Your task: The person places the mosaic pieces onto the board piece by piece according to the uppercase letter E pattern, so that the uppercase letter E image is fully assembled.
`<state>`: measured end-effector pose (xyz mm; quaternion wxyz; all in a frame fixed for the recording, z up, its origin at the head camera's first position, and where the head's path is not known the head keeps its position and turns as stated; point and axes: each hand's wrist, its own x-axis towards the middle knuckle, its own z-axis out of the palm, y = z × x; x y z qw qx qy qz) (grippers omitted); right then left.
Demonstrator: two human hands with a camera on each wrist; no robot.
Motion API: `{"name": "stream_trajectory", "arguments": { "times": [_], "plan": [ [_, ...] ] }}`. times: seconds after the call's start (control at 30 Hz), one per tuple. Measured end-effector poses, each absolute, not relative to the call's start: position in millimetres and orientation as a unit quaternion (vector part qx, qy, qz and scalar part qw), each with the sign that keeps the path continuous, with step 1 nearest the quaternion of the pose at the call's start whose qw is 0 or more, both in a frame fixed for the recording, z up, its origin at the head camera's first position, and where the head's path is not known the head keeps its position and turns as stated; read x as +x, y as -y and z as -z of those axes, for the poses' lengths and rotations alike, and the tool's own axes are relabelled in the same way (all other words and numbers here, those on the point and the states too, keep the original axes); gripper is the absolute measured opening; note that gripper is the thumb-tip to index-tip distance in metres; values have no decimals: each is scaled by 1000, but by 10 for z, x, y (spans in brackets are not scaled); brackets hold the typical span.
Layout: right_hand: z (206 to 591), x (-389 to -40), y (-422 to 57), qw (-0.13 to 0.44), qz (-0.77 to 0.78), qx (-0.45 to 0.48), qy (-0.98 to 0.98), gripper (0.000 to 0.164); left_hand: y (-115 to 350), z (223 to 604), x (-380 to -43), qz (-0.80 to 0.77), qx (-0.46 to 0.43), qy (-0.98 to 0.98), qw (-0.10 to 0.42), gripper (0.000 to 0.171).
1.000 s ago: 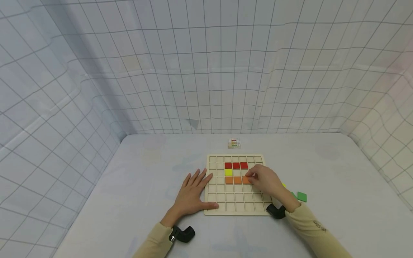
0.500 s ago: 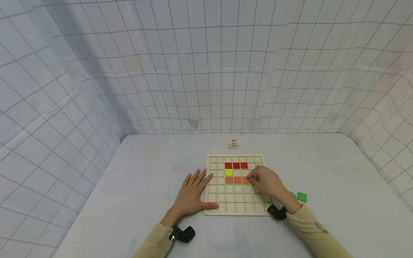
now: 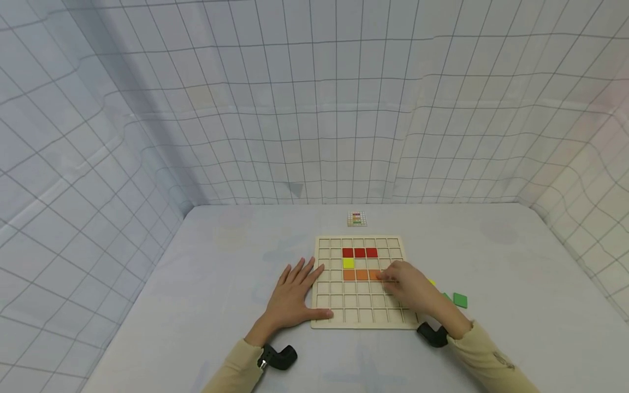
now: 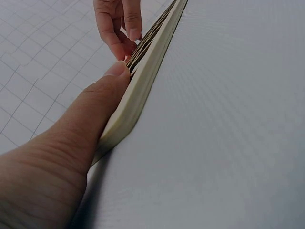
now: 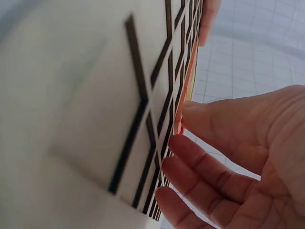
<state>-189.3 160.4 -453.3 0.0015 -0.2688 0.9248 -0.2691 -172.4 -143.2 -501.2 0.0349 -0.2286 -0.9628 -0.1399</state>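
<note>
A pale wooden grid board [image 3: 351, 315] lies flat on the table. My left hand [image 3: 290, 301] rests with spread fingers over its left edge, the thumb on the near left corner. Three red tiles [image 3: 360, 252] sit in one row of cells, with a yellow tile [image 3: 348, 263] below the leftmost. Lower down is a row of orange tiles [image 3: 362, 275]. My right hand [image 3: 413, 288] is at the right end of that row. In the right wrist view its thumb touches an orange tile [image 5: 178, 117], while the other fingers [image 5: 190, 157] are loosely bent and apart from the thumb.
Green tiles [image 3: 460, 300] lie on the table right of the board, partly behind the right wrist, where a bit of yellow [image 3: 432, 282] also shows. Behind the board lies a small card with a coloured grid pattern [image 3: 356, 218]. Grid-patterned cloth walls [image 3: 314, 136] surround the table.
My right hand has shifted slightly right and toward me, with its fingertips still at the rightmost orange tile. My left hand has stayed in place.
</note>
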Motion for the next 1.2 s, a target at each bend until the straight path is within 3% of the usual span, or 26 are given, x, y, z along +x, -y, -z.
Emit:
{"name": "stream_trajectory", "arguments": {
  "times": [0.23, 0.6, 0.9, 1.2],
  "plan": [
    [4537, -1814, -1736, -16, 278, -295, -914, 16, 1430, 5014, -1721, 137, -228, 963, 36, 105],
    [4467, -1745, -2125, -39, 270, -230, -934, 18, 1445, 5021, -1724, 140, -240, 959, 49, 104],
    [4519, -1760, -2395, -12, 254, -191, -948, 30, 1456, 5028, -1723, 145, -241, 958, 49, 103],
    [4558, -1849, -2478, 4, 273, -187, -944, 24, 1447, 5012, -1723, 146, -238, 959, 41, 104]
  ]
}}
